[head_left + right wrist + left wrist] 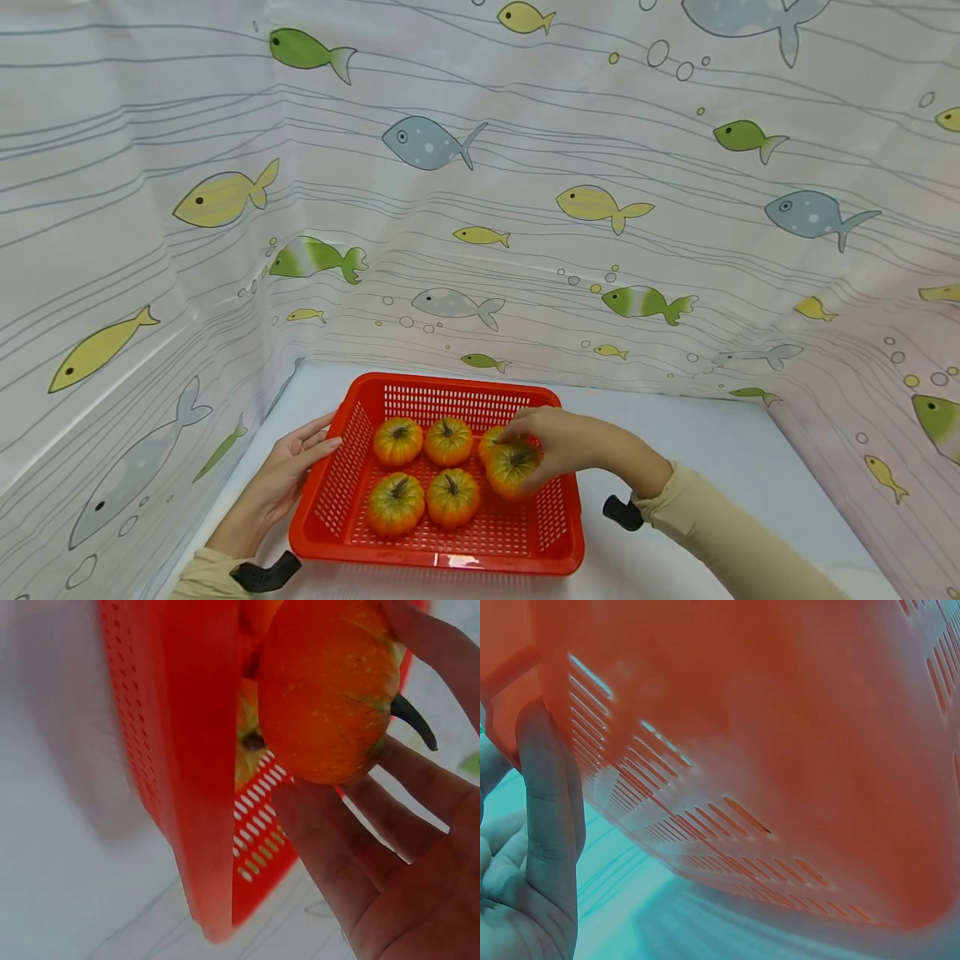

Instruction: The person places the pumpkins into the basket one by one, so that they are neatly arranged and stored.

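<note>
A red plastic basket (435,560) with slotted walls holds several small orange pumpkins, among them a front-left pumpkin (395,505) and a back-left pumpkin (398,441). My right hand (558,442) reaches over the basket's right side and grips a pumpkin (513,468) between thumb and fingers. In the right wrist view this pumpkin (326,694) shows its dark stem toward the palm. Behind it, another pumpkin (491,440) is partly hidden. On the left side, my left hand (281,475) holds the basket's rim; the left wrist view shows fingers (546,802) against it.
The basket stands on a white tabletop (675,467). A white curtain (525,217) printed with fish surrounds the table at the back and both sides. Black wrist straps (266,573) show at both cuffs.
</note>
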Demonstrator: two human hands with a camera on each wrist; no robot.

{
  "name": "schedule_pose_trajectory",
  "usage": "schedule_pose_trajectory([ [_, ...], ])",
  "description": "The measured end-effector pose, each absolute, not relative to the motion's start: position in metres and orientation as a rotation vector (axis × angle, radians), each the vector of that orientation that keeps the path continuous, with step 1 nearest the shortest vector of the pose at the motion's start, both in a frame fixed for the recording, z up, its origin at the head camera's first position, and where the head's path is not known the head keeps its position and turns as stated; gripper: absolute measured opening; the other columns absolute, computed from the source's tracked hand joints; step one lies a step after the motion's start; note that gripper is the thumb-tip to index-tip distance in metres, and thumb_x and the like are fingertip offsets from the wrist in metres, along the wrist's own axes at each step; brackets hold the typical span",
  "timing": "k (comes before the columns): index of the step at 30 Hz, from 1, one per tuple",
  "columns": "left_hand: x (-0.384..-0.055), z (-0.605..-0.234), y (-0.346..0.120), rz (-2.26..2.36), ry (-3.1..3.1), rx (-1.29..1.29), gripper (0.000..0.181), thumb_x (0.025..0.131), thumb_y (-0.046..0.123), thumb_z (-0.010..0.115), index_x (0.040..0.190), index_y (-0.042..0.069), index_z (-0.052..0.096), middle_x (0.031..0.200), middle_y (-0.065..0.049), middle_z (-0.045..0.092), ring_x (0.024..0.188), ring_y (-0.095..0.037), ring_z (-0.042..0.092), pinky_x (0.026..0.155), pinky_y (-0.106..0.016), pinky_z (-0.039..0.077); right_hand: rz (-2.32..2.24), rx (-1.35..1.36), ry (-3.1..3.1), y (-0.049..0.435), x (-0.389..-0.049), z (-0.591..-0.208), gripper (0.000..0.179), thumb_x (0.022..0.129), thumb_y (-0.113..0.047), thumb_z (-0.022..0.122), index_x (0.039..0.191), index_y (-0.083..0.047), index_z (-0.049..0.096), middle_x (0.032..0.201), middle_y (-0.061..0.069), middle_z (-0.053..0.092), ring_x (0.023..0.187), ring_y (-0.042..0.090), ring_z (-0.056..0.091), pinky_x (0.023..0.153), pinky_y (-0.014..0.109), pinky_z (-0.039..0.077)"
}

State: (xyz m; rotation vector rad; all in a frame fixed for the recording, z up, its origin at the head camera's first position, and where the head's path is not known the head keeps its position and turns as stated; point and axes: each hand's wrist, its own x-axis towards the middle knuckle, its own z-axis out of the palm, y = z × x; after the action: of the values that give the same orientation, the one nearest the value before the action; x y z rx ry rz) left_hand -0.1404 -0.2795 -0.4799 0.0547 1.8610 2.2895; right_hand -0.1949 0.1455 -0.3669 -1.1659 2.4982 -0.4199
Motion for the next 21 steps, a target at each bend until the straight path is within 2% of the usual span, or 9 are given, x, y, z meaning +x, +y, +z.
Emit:
schedule_pose_trajectory([
  [3,-0.141,-0.481,-0.281,2.294,1.855,0.069,0.067,0.108,0.013,0.053,0.162,-0.001,0.017,0.127,0.010,0.070,0.109,-0.016,0.074,0.090,-0.043,0.063,-0.341,-1.182,2.479,0.134,-0.195,-0.372,0.058,0.078,-0.039,0.089,0.129,-0.017,0.071,0.127,-0.006,0.070,0.118,0.011,0.061,0.102,0.030,0.057],
  [12,-0.141,-0.482,-0.281,2.291,1.864,0.064,0.067,0.108,0.013,0.053,0.163,-0.001,0.016,0.127,0.012,0.070,0.110,-0.016,0.074,0.090,-0.044,0.063,-0.160,-1.191,2.443,0.107,-0.195,-0.386,0.053,0.074,-0.036,0.094,0.119,-0.019,0.072,0.105,-0.014,0.070,0.093,0.000,0.060,0.087,0.018,0.056],
  [21,-0.140,-0.483,-0.281,2.283,1.892,0.049,0.067,0.108,0.014,0.053,0.162,0.000,0.018,0.127,0.014,0.070,0.110,-0.016,0.074,0.090,-0.043,0.063,-0.058,-1.260,2.418,0.096,-0.192,-0.394,0.055,0.074,-0.039,0.093,0.120,-0.019,0.072,0.105,-0.013,0.073,0.093,-0.001,0.060,0.087,0.016,0.056],
])
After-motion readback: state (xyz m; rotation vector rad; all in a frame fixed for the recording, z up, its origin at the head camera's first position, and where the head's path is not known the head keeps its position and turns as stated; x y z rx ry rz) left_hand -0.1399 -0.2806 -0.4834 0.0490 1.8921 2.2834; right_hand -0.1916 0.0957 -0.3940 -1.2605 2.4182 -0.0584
